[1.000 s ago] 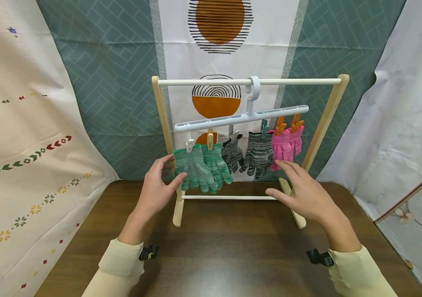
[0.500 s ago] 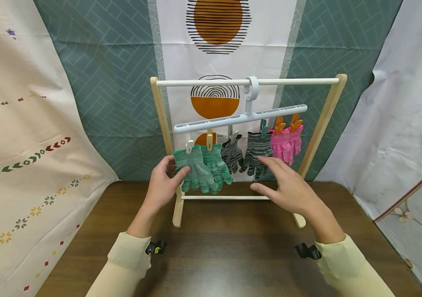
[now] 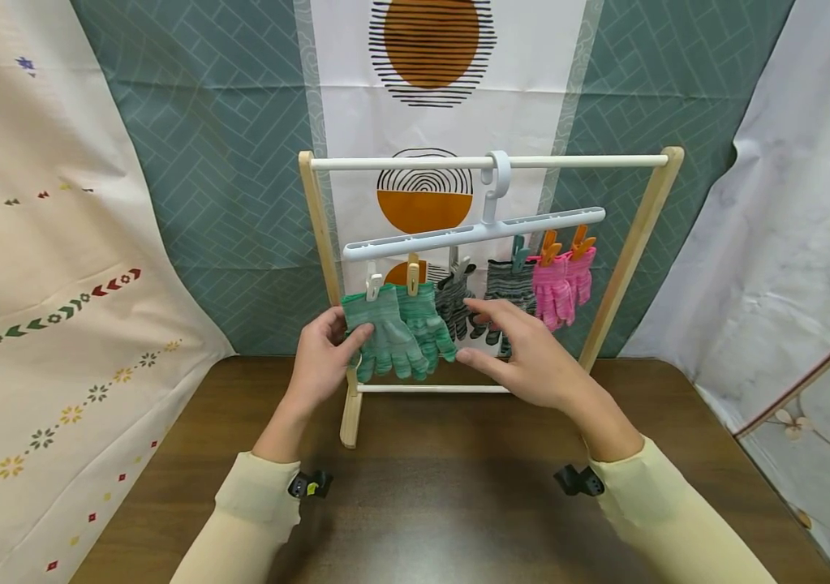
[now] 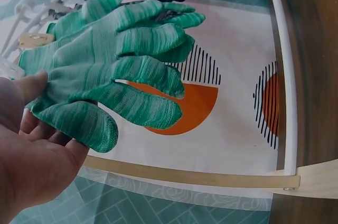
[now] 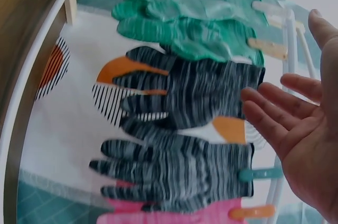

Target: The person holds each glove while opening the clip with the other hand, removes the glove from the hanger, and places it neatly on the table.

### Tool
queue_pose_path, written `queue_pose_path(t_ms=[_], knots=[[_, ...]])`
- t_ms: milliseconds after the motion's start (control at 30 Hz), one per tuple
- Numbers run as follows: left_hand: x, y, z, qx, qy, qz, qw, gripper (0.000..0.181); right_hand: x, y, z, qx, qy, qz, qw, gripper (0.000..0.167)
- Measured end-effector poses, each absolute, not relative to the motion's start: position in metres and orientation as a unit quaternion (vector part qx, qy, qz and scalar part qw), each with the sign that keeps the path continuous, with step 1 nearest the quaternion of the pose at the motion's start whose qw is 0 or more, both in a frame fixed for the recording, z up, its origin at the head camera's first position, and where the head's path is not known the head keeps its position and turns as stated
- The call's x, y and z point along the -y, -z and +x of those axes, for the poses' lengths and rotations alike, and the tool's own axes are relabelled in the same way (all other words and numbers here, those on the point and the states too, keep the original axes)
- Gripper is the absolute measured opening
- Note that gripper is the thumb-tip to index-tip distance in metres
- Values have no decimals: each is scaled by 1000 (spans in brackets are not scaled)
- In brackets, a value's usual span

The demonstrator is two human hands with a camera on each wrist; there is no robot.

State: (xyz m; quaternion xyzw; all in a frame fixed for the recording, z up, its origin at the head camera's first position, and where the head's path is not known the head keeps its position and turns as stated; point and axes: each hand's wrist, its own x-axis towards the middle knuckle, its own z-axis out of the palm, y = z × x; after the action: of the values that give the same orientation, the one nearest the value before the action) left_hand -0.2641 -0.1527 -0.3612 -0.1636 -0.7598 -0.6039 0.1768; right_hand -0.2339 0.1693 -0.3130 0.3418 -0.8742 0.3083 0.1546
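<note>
My left hand pinches the edge of the nearest green glove, thumb in front and fingers behind; the left wrist view shows the thumb on its cuff. A white clip holds this glove. Beside it a second green glove hangs from a beige clip. My right hand, thumb and fingers apart, is in front of the two black-and-grey gloves, holding nothing. In the right wrist view its fingers are near the cuff of one dark glove.
A white hanger hangs tilted from the top bar of a wooden rack. Pink gloves hang at its right end from orange clips. The rack stands on a brown table, with patterned cloths behind and at both sides.
My right hand has moved left, from in front of the pink gloves to the dark ones. My left hand has moved slightly right and taken hold of the green glove's edge.
</note>
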Motion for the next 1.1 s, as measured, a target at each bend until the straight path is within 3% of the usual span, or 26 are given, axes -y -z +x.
queue_pose_path(t_ms=[533, 1100], knots=[[150, 357, -256, 722, 663, -162, 114, 40, -107, 298, -248, 779, -458, 400, 153, 50], [151, 357, -249, 708, 679, -176, 82, 40, -61, 289, -258, 753, -512, 390, 138, 52]])
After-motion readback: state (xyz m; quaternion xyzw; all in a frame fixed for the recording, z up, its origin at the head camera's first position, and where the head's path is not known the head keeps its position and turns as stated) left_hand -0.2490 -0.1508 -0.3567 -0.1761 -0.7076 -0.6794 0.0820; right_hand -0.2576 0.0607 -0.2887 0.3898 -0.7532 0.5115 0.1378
